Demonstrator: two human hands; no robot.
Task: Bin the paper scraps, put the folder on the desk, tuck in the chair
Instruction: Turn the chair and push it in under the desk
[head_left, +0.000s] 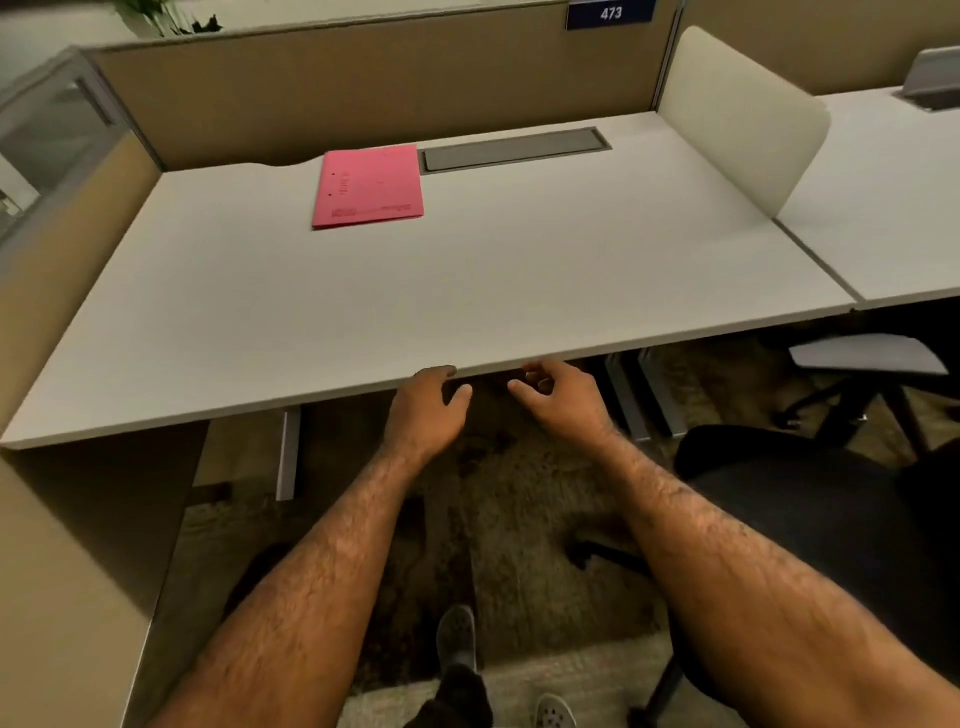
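Rolling easily on casters, the chair is best pushed by its backrest; both hands hang loosely open, nothing held.

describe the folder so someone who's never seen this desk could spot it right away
Start at the wide white desk against the tan partition. Near its back edge, just left of the grey cable hatch, the folder lies flat and closed. It is the only pink thing there.

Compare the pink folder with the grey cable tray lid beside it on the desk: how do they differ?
The pink folder lies on top of the desk, while the grey cable tray lid sits recessed into it. The folder is broad and nearly square; the lid is long and narrow. The folder carries printed marks; the lid looks plain. Both lie flat near the desk's back edge, almost touching.
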